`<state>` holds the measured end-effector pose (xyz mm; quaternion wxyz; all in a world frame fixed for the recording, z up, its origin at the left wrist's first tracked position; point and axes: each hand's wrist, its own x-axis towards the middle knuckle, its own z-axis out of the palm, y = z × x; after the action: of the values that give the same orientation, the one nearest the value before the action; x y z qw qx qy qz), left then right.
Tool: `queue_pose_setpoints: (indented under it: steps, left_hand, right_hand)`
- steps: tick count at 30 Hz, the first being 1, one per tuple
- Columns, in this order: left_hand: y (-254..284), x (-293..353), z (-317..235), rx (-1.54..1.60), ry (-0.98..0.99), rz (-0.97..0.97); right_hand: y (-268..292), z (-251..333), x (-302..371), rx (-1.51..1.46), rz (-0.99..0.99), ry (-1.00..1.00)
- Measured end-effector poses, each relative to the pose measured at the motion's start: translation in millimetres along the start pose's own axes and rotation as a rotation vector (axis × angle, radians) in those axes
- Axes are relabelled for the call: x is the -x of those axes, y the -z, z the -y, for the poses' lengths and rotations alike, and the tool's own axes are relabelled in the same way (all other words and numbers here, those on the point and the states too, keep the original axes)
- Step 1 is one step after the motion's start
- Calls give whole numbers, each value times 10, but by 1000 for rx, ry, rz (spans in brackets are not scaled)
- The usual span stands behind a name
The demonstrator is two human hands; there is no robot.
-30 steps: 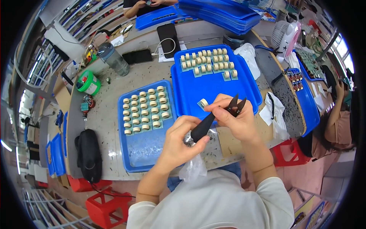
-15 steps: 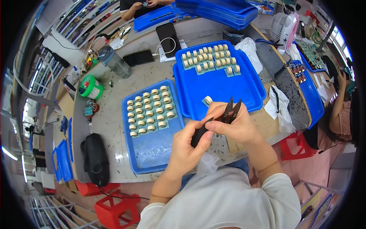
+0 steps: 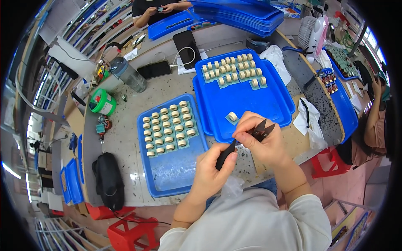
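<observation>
In front of my chest both hands meet over the near edge of the blue tray [image 3: 261, 102]. My left hand [image 3: 211, 168] is closed around a black pointed tool [image 3: 225, 156], its tip reaching my right fingertips. A dark two-pointed tool like tweezers [image 3: 263, 130] lies in my closed right hand [image 3: 264, 144], points sticking up past the fingers. Whether something small sits between the fingertips is hidden. One cream ring on a green board [image 3: 232, 117] lies just beyond my hands in that tray. Rows of similar ring pieces [image 3: 229, 67] fill the tray's far end.
To the left, another blue tray [image 3: 171, 173] holds more rows of ring pieces. Around the bench stand a bottle [image 3: 127, 74], phones [image 3: 155, 70], a green tub [image 3: 102, 102], a black pouch [image 3: 107, 180] and white plastic bags [image 3: 309, 121]. A person's hands [image 3: 161, 9] work across the bench.
The whole view has shifted slightly, the bench now lower and to the right. My hands have drawn a little apart, showing more of the black tool's tip at my right fingertips.
</observation>
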<state>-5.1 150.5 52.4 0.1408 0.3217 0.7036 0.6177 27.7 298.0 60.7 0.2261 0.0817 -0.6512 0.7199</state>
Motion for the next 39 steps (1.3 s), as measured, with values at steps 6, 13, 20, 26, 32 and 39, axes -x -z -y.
queue_pose_setpoints:
  steps: [6,13,20,26,32,39]
  left_hand:
    - [-12,11,89,204,123,-25]
    - [-19,-4,121,229,82,41]
    - [-133,-27,157,193,94,-53]
    - [-194,-153,178,234,69,-55]
    - [-217,-408,114,399,273,316]
    - [-507,-566,-6,462,419,601]
  right_hand:
    - [-95,-47,13,-198,-71,-212]
    - [-75,-157,14,135,-34,109]
    - [-83,-275,46,385,-189,406]
    - [4,-337,33,260,-218,316]
    - [594,-142,378,-276,-157,-433]
    - [800,115,671,-368,-42,-543]
